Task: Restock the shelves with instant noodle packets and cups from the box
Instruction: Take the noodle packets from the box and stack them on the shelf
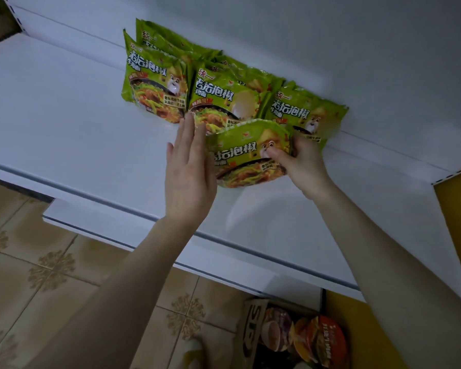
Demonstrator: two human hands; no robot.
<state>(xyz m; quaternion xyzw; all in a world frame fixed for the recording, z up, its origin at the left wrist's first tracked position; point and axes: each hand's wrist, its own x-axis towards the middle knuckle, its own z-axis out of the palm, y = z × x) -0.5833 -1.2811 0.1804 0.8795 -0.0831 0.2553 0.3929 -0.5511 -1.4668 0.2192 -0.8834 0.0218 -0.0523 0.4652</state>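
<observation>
My right hand (302, 162) grips a green instant noodle packet (246, 155) by its right edge, just above the white shelf (64, 123). My left hand (188, 169) is flat with fingers straight, its fingertips against the packet's left edge. Behind stand three rows of matching green packets (157, 83), upright and leaning toward the shelf's back wall. The held packet sits in front of the middle row (218, 99) and the right row (309, 113).
A cardboard box (253, 331) on the tiled floor at the bottom holds noodle cups and packets (322, 339). A lower white shelf edge (144, 235) juts out below. A yellow side panel (455, 209) bounds the shelf on the right.
</observation>
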